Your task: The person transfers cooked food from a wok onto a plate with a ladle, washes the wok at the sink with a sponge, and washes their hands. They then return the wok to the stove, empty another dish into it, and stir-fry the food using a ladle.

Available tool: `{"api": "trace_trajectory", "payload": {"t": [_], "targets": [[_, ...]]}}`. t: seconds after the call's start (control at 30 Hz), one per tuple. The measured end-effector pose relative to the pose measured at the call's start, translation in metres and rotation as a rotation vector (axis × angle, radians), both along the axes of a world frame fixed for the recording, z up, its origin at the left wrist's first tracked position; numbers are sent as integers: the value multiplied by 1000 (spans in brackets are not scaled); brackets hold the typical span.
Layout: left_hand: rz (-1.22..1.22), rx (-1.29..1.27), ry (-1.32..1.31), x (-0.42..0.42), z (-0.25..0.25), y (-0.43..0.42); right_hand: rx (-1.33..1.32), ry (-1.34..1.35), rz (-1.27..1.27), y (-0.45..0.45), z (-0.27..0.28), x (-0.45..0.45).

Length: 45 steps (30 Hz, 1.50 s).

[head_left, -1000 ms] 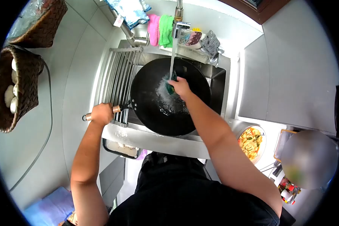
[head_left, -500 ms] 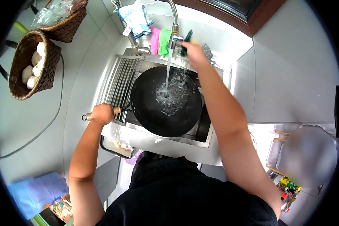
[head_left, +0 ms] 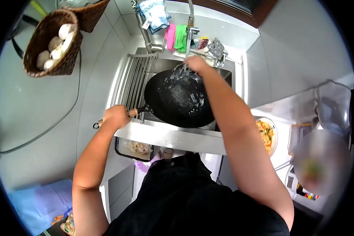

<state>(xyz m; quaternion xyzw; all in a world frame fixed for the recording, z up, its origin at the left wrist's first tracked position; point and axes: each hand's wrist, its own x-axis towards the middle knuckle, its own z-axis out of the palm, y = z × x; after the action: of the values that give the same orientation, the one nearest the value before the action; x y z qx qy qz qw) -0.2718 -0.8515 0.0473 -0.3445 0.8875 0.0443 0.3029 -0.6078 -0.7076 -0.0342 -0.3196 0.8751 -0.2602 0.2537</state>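
My left hand (head_left: 117,117) is wrapped round the wooden handle (head_left: 133,113) of a black wok (head_left: 173,114). The wok rests over the sink (head_left: 167,66), with wet streaks and splashes across its inside. Water runs from the faucet (head_left: 191,32) onto its far side. My right hand (head_left: 196,65) is at the wok's far rim, in or beside the stream. Its fingers look curled, but what they hold, if anything, is hidden.
Left of the wok lies a metal roll-up rack (head_left: 135,74). Pink (head_left: 170,37) and green cloths (head_left: 180,38) hang behind the sink. A basket of whitish round items (head_left: 72,65) stands left, a food bowl (head_left: 266,135) right. Below the counter edge is a scrap bin (head_left: 134,149).
My right hand has moved from beside the faucet down to the wok's far rim. The dark green item by that hand no longer shows. The wok is tilted differently; my view has shifted.
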Motion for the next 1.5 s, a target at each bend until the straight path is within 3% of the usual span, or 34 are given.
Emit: {"api": "trace_trajectory", "payload": {"t": [0.07, 0.1, 0.2, 0.3, 0.37, 0.53, 0.7, 0.83, 0.97, 1.03, 1.1, 1.33, 1.5], "targets": [[11, 68, 6, 14, -1, -3, -101, 219, -68, 27, 15, -13], [17, 101, 9, 22, -1, -4, -170, 174, -280, 41, 46, -6], [-35, 265, 178, 46, -21, -9, -183, 304, -386, 79, 105, 16], [248, 682, 303, 58, -38, 10, -117, 543, -437, 117, 139, 48], [347, 847, 331, 59, -43, 37, -135, 654, -552, 142, 138, 65], [538, 1320, 348, 66, -17, 104, -299, 603, -721, 192, 142, 136], [668, 1682, 373, 80, -12, 149, -448, 484, -828, 256, 75, 178], [734, 1984, 311, 91, -13, 182, -377, 408, -888, 300, 40, 247], [683, 1907, 405, 94, -14, 203, -385, 284, -852, 342, 29, 310], [614, 1688, 526, 108, 4, 222, -392, 100, -892, 363, 46, 350], [473, 1508, 589, 131, 12, 243, -366, 98, -936, 396, 42, 384], [-315, 810, 613, 220, 23, 331, -445, 226, -1211, 565, 32, 507], [-819, 746, 574, 231, 11, 441, -420, 522, -1608, 672, 46, 628]]}}
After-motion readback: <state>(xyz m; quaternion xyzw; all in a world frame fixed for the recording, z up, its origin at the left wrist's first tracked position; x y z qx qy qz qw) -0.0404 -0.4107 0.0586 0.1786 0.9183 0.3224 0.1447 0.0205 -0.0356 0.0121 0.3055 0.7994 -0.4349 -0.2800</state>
